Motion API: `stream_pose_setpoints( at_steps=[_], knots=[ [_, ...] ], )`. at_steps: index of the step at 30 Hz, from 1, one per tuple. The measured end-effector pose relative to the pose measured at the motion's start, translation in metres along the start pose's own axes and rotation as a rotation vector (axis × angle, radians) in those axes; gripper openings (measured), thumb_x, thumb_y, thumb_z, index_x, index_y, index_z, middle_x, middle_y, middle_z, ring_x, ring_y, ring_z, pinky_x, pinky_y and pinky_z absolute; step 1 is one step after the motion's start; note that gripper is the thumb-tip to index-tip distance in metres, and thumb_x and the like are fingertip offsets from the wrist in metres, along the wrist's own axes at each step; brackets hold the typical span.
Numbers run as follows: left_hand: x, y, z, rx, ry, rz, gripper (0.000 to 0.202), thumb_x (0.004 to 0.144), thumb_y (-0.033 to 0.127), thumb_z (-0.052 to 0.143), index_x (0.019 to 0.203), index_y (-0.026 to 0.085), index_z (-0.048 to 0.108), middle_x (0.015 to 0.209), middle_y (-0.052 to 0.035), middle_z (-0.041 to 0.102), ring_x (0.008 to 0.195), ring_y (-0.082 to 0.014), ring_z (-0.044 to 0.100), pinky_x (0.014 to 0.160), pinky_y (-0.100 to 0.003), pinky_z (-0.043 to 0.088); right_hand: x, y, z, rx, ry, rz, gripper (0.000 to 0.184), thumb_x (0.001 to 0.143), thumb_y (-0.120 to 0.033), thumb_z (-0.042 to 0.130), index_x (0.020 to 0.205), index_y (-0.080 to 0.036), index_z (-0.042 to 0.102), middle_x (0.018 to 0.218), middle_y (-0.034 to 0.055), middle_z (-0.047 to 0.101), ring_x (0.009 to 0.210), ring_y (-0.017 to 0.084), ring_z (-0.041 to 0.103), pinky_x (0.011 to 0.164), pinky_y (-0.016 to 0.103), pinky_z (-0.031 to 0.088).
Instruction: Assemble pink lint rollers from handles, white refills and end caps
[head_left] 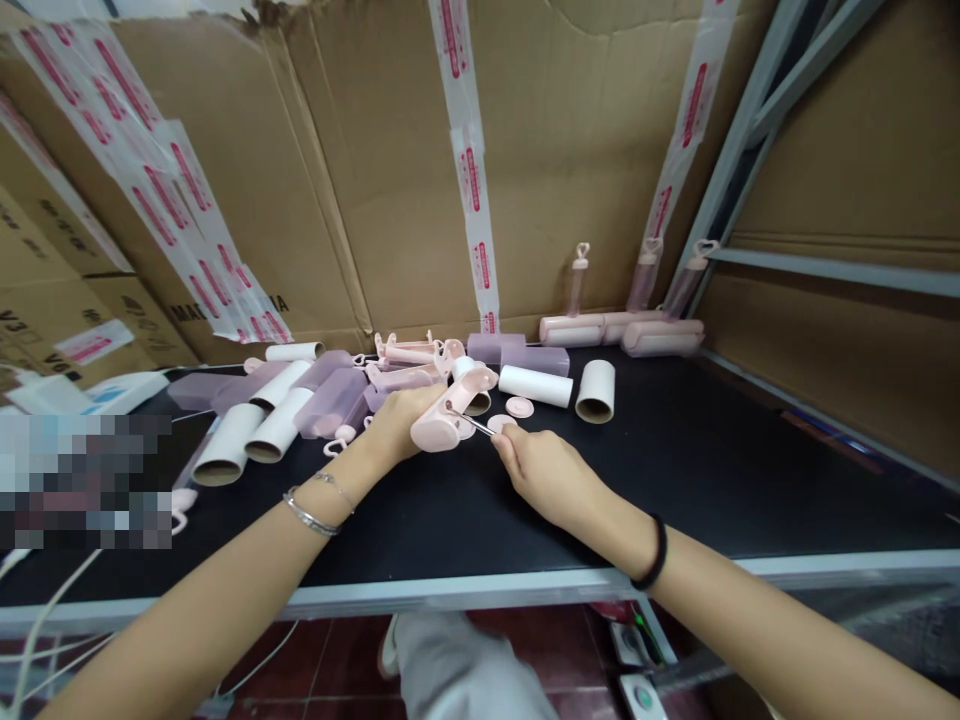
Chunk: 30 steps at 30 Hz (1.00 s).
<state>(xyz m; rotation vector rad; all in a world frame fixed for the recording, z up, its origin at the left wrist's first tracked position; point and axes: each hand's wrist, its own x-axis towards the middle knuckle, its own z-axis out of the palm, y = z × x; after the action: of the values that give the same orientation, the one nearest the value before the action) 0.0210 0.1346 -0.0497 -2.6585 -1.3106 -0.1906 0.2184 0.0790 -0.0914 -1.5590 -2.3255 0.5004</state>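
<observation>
Lettering on the red-and-white tape (474, 190) crossing the cardboard wall (360, 170) is too small for me to read. Near the frame's centre I am gripping a pink roller frame (444, 418) in my left hand (397, 425), fingers closed around it. My right hand (541, 470) is pinching a thin metal pin (474, 423) against it, both forearms stretching over the black table (712, 470).

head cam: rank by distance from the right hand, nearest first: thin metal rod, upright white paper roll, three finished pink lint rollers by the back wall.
From the right hand:
1. Thin metal rod, at its fingertips, tip against the pink roller frame in the left hand.
2. Upright white paper roll, behind the hand, slightly right.
3. Three finished pink lint rollers, far back right, at the cardboard wall.
</observation>
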Motion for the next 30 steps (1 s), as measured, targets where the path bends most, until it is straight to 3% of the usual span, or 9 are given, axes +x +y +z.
stream_pose_setpoints(
  at_steps=[4, 11, 16, 21, 23, 26, 30],
  knots=[
    [0.000, -0.003, -0.002, 0.030, 0.042, 0.034, 0.032, 0.086, 0.033, 0.044, 0.110, 0.020, 0.060, 0.100, -0.0049, 0.066, 0.094, -0.0187, 0.062, 0.080, -0.027, 0.048, 0.004, -0.003, 0.001, 0.014, 0.024, 0.002, 0.040, 0.095, -0.036, 0.017, 0.093, -0.018, 0.052, 0.077, 0.0078, 0.066, 0.069, 0.021, 0.065, 0.052, 0.025, 0.032],
    [0.003, -0.012, 0.000, 0.000, 0.011, 0.003, 0.038, 0.085, 0.033, 0.044, 0.120, 0.023, 0.055, 0.119, -0.0034, 0.060, 0.111, -0.0206, 0.054, 0.093, -0.032, 0.044, 0.004, -0.010, 0.000, 0.074, 0.040, 0.028, 0.038, 0.095, -0.035, 0.017, 0.092, -0.017, 0.051, 0.080, 0.0084, 0.066, 0.070, 0.020, 0.064, 0.055, 0.026, 0.032],
    [0.010, -0.003, -0.015, -0.097, -0.100, 0.044, 0.042, 0.084, 0.032, 0.046, 0.125, 0.024, 0.049, 0.123, -0.0060, 0.056, 0.112, -0.0227, 0.053, 0.094, -0.033, 0.042, 0.005, -0.002, -0.001, 0.081, 0.044, -0.037, 0.040, 0.095, -0.036, 0.019, 0.089, -0.018, 0.054, 0.078, 0.0068, 0.065, 0.069, 0.019, 0.063, 0.056, 0.025, 0.030],
    [0.007, -0.003, -0.025, -0.192, -0.221, 0.145, 0.049, 0.076, 0.043, 0.057, 0.117, 0.017, 0.049, 0.109, -0.0111, 0.059, 0.100, -0.0247, 0.055, 0.088, -0.038, 0.043, 0.004, 0.012, -0.002, 0.075, 0.056, -0.060, 0.040, 0.096, -0.036, 0.021, 0.094, -0.019, 0.057, 0.078, 0.0061, 0.065, 0.069, 0.017, 0.062, 0.056, 0.024, 0.029],
    [0.004, -0.006, -0.023, -0.184, -0.233, 0.162, 0.042, 0.081, 0.042, 0.049, 0.112, 0.013, 0.051, 0.106, -0.0132, 0.059, 0.100, -0.0248, 0.054, 0.090, -0.040, 0.042, 0.004, 0.017, -0.002, 0.076, 0.072, -0.079, 0.040, 0.096, -0.036, 0.021, 0.095, -0.018, 0.057, 0.078, 0.0056, 0.065, 0.068, 0.016, 0.061, 0.057, 0.024, 0.029],
    [0.000, -0.006, -0.022, -0.191, -0.194, 0.181, 0.041, 0.088, 0.032, 0.033, 0.121, 0.011, 0.044, 0.116, -0.0159, 0.055, 0.112, -0.0243, 0.049, 0.100, -0.041, 0.034, 0.003, 0.024, -0.003, 0.087, 0.080, -0.111, 0.042, 0.096, -0.036, 0.021, 0.093, -0.017, 0.058, 0.076, 0.0053, 0.064, 0.066, 0.015, 0.059, 0.058, 0.024, 0.028],
    [0.000, -0.003, -0.021, -0.204, -0.172, 0.189, 0.043, 0.088, 0.028, 0.032, 0.128, 0.012, 0.035, 0.125, -0.0159, 0.049, 0.118, -0.0227, 0.046, 0.102, -0.038, 0.033, 0.005, 0.031, -0.005, 0.109, 0.068, -0.114, 0.043, 0.096, -0.036, 0.022, 0.090, -0.016, 0.059, 0.075, 0.0054, 0.063, 0.066, 0.014, 0.058, 0.061, 0.023, 0.030]
  ],
)
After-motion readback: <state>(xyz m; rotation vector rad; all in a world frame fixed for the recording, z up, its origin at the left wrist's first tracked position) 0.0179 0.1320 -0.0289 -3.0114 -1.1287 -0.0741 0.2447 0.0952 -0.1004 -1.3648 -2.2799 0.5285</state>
